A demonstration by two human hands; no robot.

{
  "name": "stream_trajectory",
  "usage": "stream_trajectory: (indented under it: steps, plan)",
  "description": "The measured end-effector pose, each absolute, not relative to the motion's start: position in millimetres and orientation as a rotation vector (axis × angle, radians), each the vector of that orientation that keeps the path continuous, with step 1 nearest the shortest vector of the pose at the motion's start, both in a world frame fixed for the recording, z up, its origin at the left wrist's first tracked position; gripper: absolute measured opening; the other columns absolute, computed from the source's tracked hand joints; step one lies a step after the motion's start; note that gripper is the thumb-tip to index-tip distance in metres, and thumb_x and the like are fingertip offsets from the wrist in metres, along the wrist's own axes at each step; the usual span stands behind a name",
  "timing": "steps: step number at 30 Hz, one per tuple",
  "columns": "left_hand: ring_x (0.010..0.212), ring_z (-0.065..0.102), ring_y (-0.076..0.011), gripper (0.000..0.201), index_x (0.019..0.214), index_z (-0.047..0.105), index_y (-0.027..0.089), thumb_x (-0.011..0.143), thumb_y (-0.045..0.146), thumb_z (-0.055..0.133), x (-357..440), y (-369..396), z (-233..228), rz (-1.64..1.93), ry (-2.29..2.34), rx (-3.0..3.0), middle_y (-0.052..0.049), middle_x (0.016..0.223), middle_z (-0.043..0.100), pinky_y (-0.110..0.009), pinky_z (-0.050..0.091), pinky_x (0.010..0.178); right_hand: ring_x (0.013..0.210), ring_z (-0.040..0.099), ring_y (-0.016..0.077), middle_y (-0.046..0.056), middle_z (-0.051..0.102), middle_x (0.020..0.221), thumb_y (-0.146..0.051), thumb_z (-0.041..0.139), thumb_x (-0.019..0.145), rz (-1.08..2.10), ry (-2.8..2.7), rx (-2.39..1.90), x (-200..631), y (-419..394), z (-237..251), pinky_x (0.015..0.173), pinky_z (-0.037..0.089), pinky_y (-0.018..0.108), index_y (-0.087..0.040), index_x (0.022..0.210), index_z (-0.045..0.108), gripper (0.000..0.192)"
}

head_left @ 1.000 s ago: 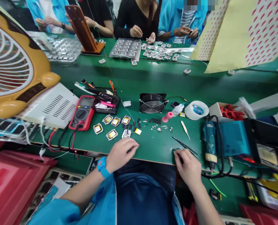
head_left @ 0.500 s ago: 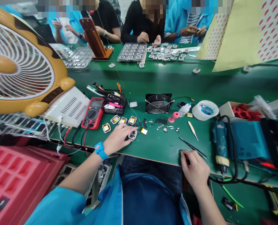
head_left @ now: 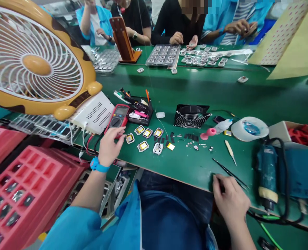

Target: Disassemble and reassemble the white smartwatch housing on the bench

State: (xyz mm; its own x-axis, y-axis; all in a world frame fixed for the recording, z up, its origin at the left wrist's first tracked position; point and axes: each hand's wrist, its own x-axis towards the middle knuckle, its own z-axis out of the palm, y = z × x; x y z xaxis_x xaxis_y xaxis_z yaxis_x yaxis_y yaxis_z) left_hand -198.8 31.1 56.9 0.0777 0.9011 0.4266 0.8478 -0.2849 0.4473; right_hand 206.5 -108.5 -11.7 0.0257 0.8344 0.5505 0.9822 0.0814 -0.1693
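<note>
My left hand (head_left: 110, 146), a blue band at its wrist, hovers at the bench's left front, in front of the red multimeter (head_left: 119, 117). Its thumb and fingers are apart, with nothing between them. Just right of it lie several small watch-like casings with yellow inserts, the nearest casing (head_left: 129, 138) beside my fingertips. A further casing (head_left: 157, 148) shows its grey inside, and a small yellow-and-white battery (head_left: 170, 146) lies by it. My right hand (head_left: 230, 194) rests on the front edge with curled fingers, beside black tweezers (head_left: 229, 173); I see nothing in it.
A large yellow fan (head_left: 36, 66) and white box (head_left: 95, 113) stand left, above pink foam trays (head_left: 34, 170). A small black fan (head_left: 191, 116) sits mid-bench. A blue-green power tool (head_left: 267, 173) and its cable are right. Across the bench, co-workers' hands (head_left: 177, 38) are among more casings.
My left hand has left the grey casing and moved left towards the multimeter, uncovering another yellow-insert casing. The view has swung left. My right hand stays at the edge.
</note>
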Motion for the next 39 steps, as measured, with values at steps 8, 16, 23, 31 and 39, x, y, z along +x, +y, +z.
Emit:
stream_trajectory:
  steps: [8,16,23,31,39]
  plan:
    - [0.111,0.066,-0.0236,0.027,0.125,0.066,0.020,0.100,0.027,0.061,-150,26,47,0.662,1.140,2.456,-0.008,0.118,0.072,-0.040,0.056,0.100,0.059,0.059,0.0159,0.002,0.065,0.069,-0.030,0.051,0.106,-0.316,-1.871,-1.777,202,-107,-10,0.055,0.037,0.028,-0.019,0.086,0.064,0.026]
    - [0.123,0.058,-0.0291,0.056,0.143,0.051,0.020,0.091,0.014,0.069,-124,45,40,0.329,0.870,2.589,-0.012,0.132,0.064,-0.048,0.050,0.106,0.060,0.059,0.0156,0.001,0.062,0.069,-0.028,0.053,0.105,-0.267,-1.867,-1.796,200,-106,-11,0.058,0.040,0.027,-0.020,0.086,0.064,0.024]
    - [0.113,0.060,-0.0273,0.046,0.140,0.053,0.021,0.095,0.016,0.062,-121,35,38,0.326,0.890,2.559,-0.010,0.123,0.064,-0.045,0.052,0.097,0.074,0.064,0.0171,0.004,0.067,0.081,-0.018,0.053,0.103,0.026,-1.874,-1.577,172,-90,6,0.070,0.050,0.028,-0.021,0.094,0.065,0.015]
    - [0.112,0.059,-0.0251,0.029,0.111,0.054,0.020,0.089,0.007,0.068,-116,14,35,0.453,0.975,2.441,-0.008,0.120,0.063,-0.040,0.051,0.097,0.096,0.057,0.0262,0.012,0.070,0.120,-0.012,0.060,0.096,0.127,-2.286,-1.439,99,-5,15,0.082,0.050,0.039,-0.017,0.118,0.069,0.024]
    - [0.103,0.057,-0.0220,0.028,0.092,0.048,0.021,0.087,0.004,0.070,-95,-9,29,0.599,0.948,2.317,-0.005,0.114,0.064,-0.036,0.048,0.091,0.084,0.050,0.0265,0.008,0.062,0.087,-0.012,0.067,0.089,0.077,-2.399,-1.514,117,-25,16,0.075,0.042,0.038,-0.018,0.088,0.067,0.006]
